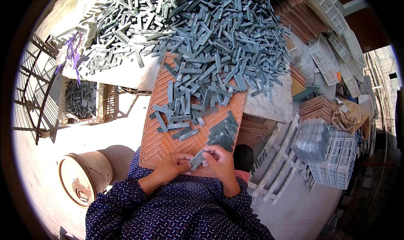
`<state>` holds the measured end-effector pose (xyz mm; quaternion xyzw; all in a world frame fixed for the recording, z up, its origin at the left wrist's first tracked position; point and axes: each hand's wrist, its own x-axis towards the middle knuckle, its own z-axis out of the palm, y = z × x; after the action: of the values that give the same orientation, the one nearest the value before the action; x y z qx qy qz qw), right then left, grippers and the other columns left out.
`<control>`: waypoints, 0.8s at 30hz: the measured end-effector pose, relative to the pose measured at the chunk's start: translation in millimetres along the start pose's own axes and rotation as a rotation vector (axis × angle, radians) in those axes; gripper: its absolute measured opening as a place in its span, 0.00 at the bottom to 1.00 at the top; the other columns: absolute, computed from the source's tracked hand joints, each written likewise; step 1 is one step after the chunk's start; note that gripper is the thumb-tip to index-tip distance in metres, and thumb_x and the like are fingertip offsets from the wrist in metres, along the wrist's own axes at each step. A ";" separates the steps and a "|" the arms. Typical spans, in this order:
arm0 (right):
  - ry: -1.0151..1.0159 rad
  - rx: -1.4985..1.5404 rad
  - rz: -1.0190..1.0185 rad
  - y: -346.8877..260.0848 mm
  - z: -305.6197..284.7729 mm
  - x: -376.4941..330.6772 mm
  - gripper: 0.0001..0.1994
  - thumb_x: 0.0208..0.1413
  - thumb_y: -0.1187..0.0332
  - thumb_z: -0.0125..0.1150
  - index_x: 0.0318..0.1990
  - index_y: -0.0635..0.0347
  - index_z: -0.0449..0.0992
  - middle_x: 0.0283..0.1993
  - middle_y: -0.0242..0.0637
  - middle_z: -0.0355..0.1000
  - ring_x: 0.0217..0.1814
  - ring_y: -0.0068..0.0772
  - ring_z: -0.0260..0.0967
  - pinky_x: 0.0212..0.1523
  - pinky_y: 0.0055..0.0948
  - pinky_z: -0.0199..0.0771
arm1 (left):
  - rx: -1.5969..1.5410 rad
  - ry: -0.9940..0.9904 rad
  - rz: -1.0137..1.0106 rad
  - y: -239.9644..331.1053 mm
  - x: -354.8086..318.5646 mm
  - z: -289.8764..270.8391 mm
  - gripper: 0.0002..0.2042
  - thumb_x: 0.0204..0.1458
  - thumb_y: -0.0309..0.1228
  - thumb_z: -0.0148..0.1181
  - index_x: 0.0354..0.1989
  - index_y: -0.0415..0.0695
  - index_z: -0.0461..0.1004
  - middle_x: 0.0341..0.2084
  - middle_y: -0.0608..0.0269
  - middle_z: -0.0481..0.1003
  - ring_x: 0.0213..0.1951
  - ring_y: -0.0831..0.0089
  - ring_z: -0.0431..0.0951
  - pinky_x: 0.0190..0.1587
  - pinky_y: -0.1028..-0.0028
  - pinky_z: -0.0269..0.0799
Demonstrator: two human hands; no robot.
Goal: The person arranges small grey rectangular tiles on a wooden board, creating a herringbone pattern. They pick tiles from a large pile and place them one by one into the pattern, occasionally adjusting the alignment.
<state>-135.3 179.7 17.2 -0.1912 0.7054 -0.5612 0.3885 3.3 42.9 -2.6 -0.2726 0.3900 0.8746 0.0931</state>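
Between the fingertips of both my hands is a grey-green stone strip [197, 159], held tilted above the near edge of an orange tray [158, 133]. My left hand [171, 168] pinches its left end, and my right hand [219, 159] grips the upper right end. Herringbone ridges pattern the tray's surface. Just beyond my right hand, a block of strips [223, 133] lies fitted in a herringbone layout. Several loose strips [179, 125] rest on the tray further left. A large heap of similar strips [210, 34] covers the table and spills onto the tray's far end.
A plastic crate [101, 103] with stone pieces stands on the left floor, near a lidded bucket [86, 177]. At right are a slatted wooden pallet [273, 160], white crates [334, 160] with a plastic-wrapped stack [310, 139], and stacked orange trays [315, 109].
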 end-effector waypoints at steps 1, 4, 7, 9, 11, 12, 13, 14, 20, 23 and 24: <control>0.001 -0.001 -0.001 1.8 -0.2 0.4 0.08 0.55 0.76 0.59 0.42 0.70 0.74 0.32 0.35 0.74 0.29 0.18 0.71 0.29 0.17 0.73 | 0.010 -0.011 -0.007 0.0 0.3 -0.1 0.12 0.54 0.21 0.55 0.47 0.34 0.72 0.37 0.59 0.77 0.38 0.76 0.78 0.42 0.78 0.76; -0.007 0.016 0.023 5.5 -0.6 1.1 0.08 0.55 0.76 0.59 0.41 0.70 0.74 0.31 0.35 0.74 0.28 0.18 0.71 0.28 0.17 0.72 | 0.051 -0.025 -0.028 0.1 0.3 -0.5 0.12 0.54 0.22 0.57 0.46 0.34 0.73 0.36 0.59 0.78 0.37 0.75 0.78 0.41 0.78 0.76; -0.019 -0.014 0.062 3.1 -0.9 2.0 0.08 0.54 0.76 0.60 0.41 0.70 0.74 0.31 0.35 0.75 0.28 0.17 0.71 0.28 0.17 0.72 | 0.091 -0.016 -0.042 0.2 1.4 -1.2 0.10 0.53 0.22 0.57 0.44 0.33 0.73 0.35 0.58 0.78 0.36 0.75 0.79 0.41 0.78 0.76; -0.032 -0.025 0.042 3.3 -0.4 2.0 0.09 0.53 0.75 0.62 0.40 0.69 0.74 0.31 0.35 0.75 0.29 0.18 0.71 0.29 0.17 0.72 | 0.134 -0.018 -0.009 -1.1 2.4 -1.2 0.10 0.53 0.21 0.57 0.43 0.33 0.73 0.35 0.58 0.78 0.36 0.74 0.79 0.40 0.78 0.76; -0.050 -0.015 -0.019 10.1 -1.5 0.4 0.09 0.52 0.73 0.64 0.40 0.68 0.74 0.31 0.35 0.75 0.29 0.18 0.72 0.29 0.18 0.72 | 0.189 -0.035 0.059 -4.2 3.6 0.2 0.10 0.53 0.21 0.57 0.42 0.33 0.74 0.34 0.59 0.78 0.36 0.74 0.79 0.40 0.78 0.76; -0.042 -0.078 -0.052 13.6 -1.1 0.5 0.10 0.51 0.71 0.66 0.38 0.67 0.74 0.31 0.35 0.75 0.29 0.19 0.72 0.30 0.19 0.73 | 0.191 -0.022 0.047 -4.3 3.5 1.4 0.09 0.52 0.20 0.57 0.42 0.32 0.74 0.34 0.59 0.78 0.36 0.75 0.78 0.40 0.78 0.75; -0.046 -0.139 -0.056 10.5 0.3 0.5 0.09 0.51 0.74 0.65 0.38 0.67 0.74 0.31 0.35 0.75 0.30 0.18 0.72 0.30 0.18 0.72 | 0.204 -0.029 0.065 -6.8 4.3 0.7 0.09 0.52 0.20 0.57 0.41 0.32 0.74 0.34 0.59 0.78 0.36 0.75 0.78 0.40 0.78 0.75; -0.050 -0.200 -0.061 4.7 2.1 -0.3 0.09 0.51 0.76 0.64 0.38 0.68 0.73 0.31 0.35 0.75 0.31 0.18 0.71 0.30 0.18 0.72 | 0.216 -0.035 0.082 -10.2 5.7 -1.5 0.09 0.53 0.20 0.57 0.41 0.32 0.74 0.34 0.59 0.78 0.36 0.75 0.78 0.40 0.78 0.75; -0.027 -0.171 -0.031 7.6 2.7 1.3 0.10 0.50 0.72 0.66 0.37 0.67 0.73 0.30 0.35 0.76 0.30 0.19 0.73 0.31 0.19 0.73 | 0.243 -0.030 0.066 -2.7 5.3 -1.2 0.08 0.53 0.21 0.58 0.41 0.32 0.75 0.32 0.59 0.79 0.35 0.76 0.78 0.38 0.79 0.74; -0.047 -0.272 -0.075 -4.2 3.4 -0.3 0.08 0.52 0.76 0.63 0.39 0.68 0.73 0.32 0.35 0.75 0.32 0.18 0.72 0.31 0.18 0.72 | 0.337 -0.023 0.081 -2.4 4.4 -2.9 0.09 0.54 0.21 0.57 0.43 0.32 0.74 0.33 0.58 0.79 0.35 0.76 0.78 0.38 0.78 0.74; -0.020 -0.276 -0.141 -2.3 7.2 -1.8 0.08 0.53 0.76 0.62 0.39 0.68 0.73 0.32 0.35 0.75 0.31 0.18 0.72 0.30 0.18 0.72 | 0.382 -0.024 0.092 -3.1 4.6 -3.0 0.10 0.54 0.21 0.57 0.44 0.32 0.74 0.34 0.58 0.79 0.36 0.76 0.78 0.39 0.78 0.75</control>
<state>-129.0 175.7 19.5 -0.2976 0.7567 -0.4827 0.3253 1.9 42.5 -8.8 -0.2213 0.5598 0.7912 0.1077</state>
